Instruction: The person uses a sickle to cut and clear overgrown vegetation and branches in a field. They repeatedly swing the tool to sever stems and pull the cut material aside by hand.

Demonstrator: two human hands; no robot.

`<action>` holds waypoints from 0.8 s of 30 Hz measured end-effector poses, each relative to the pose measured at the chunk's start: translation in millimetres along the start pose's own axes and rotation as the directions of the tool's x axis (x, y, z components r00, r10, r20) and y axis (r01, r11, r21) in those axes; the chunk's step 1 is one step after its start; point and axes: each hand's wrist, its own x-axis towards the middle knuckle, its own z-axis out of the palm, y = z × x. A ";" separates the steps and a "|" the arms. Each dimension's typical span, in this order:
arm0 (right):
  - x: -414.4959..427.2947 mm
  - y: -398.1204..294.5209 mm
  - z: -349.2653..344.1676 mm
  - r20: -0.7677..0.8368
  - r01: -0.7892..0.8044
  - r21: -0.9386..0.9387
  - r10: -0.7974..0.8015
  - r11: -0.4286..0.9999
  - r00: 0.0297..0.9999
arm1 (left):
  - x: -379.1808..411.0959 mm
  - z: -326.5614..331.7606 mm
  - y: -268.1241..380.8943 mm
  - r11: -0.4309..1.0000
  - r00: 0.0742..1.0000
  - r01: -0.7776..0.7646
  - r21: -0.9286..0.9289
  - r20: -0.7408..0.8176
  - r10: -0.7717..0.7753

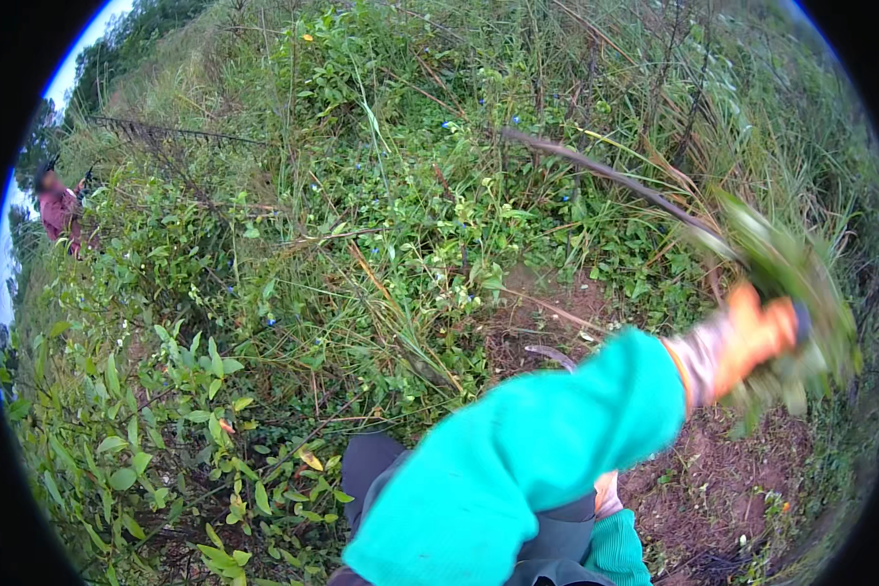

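Note:
My left arm, in a bright green sleeve, reaches across to the right. My left hand (756, 333), in an orange and pale glove, is closed around a leafy cut plant stem (630, 187); its blurred leaves surround the hand and its bare end points to the upper left. Low in the picture, part of my right hand (607, 492) shows in a similar glove beside my dark-clad legs. Its fingers are hidden behind the left sleeve. A curved metal blade (551, 355), apparently a sickle's, sticks out above that sleeve; what holds its handle is hidden.
Dense weeds with small blue flowers (447, 220) cover the slope ahead. A leafy shrub (212, 366) stands at the left, close to my legs. Brown soil with cut litter (710, 483) lies at lower right. A person (60, 212) in a reddish top is far off at left.

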 end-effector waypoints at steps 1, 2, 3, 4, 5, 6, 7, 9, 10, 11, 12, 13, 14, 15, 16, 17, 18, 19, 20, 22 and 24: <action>-3.2 -1.4 3.5 -0.012 -0.002 -0.019 0.002 1.000 1.000 | -5.5 37.0 -2.8 0.996 0.981 0.039 -0.078 0.192 -0.024; -11.3 -6.2 28.6 0.041 0.000 -0.007 0.000 1.000 0.999 | -21.8 54.6 12.1 0.993 0.942 0.089 -0.075 0.331 -0.060; -16.7 -5.9 21.6 0.008 0.000 -0.026 0.000 1.000 1.000 | -26.4 65.6 5.4 0.987 0.896 0.123 -0.108 0.439 -0.063; -19.8 -6.5 18.7 -0.023 -0.006 -0.042 0.005 0.999 1.000 | -28.0 67.5 -7.6 0.983 0.872 0.150 -0.107 0.483 -0.080; -19.1 -8.6 15.2 -0.068 -0.015 -0.043 0.012 0.999 0.998 | -26.7 55.8 -27.4 0.984 0.887 0.175 -0.039 0.440 -0.140; -23.5 -10.0 9.8 -0.110 -0.025 -0.052 0.019 0.998 0.994 | -32.9 31.7 -51.3 0.974 0.915 0.211 0.075 0.334 -0.224; -22.7 -12.2 -1.4 -0.157 -0.022 -0.060 0.012 0.998 0.987 | -38.3 6.1 -77.8 0.899 0.914 0.300 0.320 0.174 -0.367; -13.1 3.6 -19.2 -0.040 0.045 0.024 -0.044 0.999 0.998 | -82.3 -60.6 -109.9 0.565 0.942 0.302 0.768 -0.147 -0.303; -2.6 17.2 -14.5 -0.029 0.156 -0.034 -0.157 0.987 0.987 | -109.6 -91.3 -119.1 0.362 0.973 0.207 0.909 -0.152 -0.175; 7.3 28.9 -12.8 -0.029 0.262 -0.106 -0.266 0.959 0.963 | -125.9 -107.6 -121.8 0.255 0.900 0.342 0.904 -0.237 -0.365; 17.0 36.8 -6.6 -0.052 0.325 -0.086 -0.330 0.942 0.943 | -144.8 -120.7 -141.5 0.076 0.852 0.372 0.925 -0.307 -0.425; 26.2 39.4 1.9 -0.136 0.295 0.000 -0.292 0.956 0.947 | -146.5 -126.0 -144.3 -0.041 0.811 0.330 0.943 -0.306 -0.500; 38.2 39.0 1.7 -0.150 0.304 -0.016 -0.303 0.952 0.941 | -143.8 -132.2 -157.5 -0.083 0.862 0.226 0.971 -0.239 -0.446; 48.9 38.7 7.6 -0.154 0.305 -0.019 -0.304 0.952 0.940 | -144.5 -140.2 -166.5 -0.145 0.898 0.128 0.981 -0.176 -0.403; 48.0 4.2 31.5 -0.045 0.169 -0.002 -0.169 0.986 0.985 | -139.1 -150.4 -162.9 -0.235 0.890 0.109 0.966 -0.200 -0.409; 61.7 2.6 28.3 -0.057 0.156 0.012 -0.155 0.988 0.986 | -114.6 -155.9 -163.7 -0.289 0.901 0.074 0.954 -0.188 -0.391; 67.0 -16.8 46.2 -0.029 0.081 0.013 -0.081 0.997 0.996 | -114.6 -182.1 -173.6 -0.464 0.893 0.100 0.880 -0.284 -0.348; 69.0 -34.5 59.6 -0.006 0.005 0.006 -0.005 1.000 1.000 | -119.8 -206.8 -177.8 -0.550 0.795 0.269 0.791 -0.505 -0.337; 82.4 -22.7 55.3 0.018 0.055 0.022 -0.055 0.998 0.998 | -118.7 -227.6 -185.7 -0.632 0.663 0.398 0.665 -0.685 -0.303; 104.2 -3.9 46.3 0.075 0.214 -0.093 -0.207 0.972 0.975 | -130.9 -255.6 -197.6 -0.697 0.673 0.263 0.667 -0.645 -0.363; 121.0 0.5 41.8 0.187 0.168 -0.101 -0.147 0.981 0.971 | -132.4 -277.9 -210.2 -0.668 0.603 0.256 0.698 -0.656 -0.454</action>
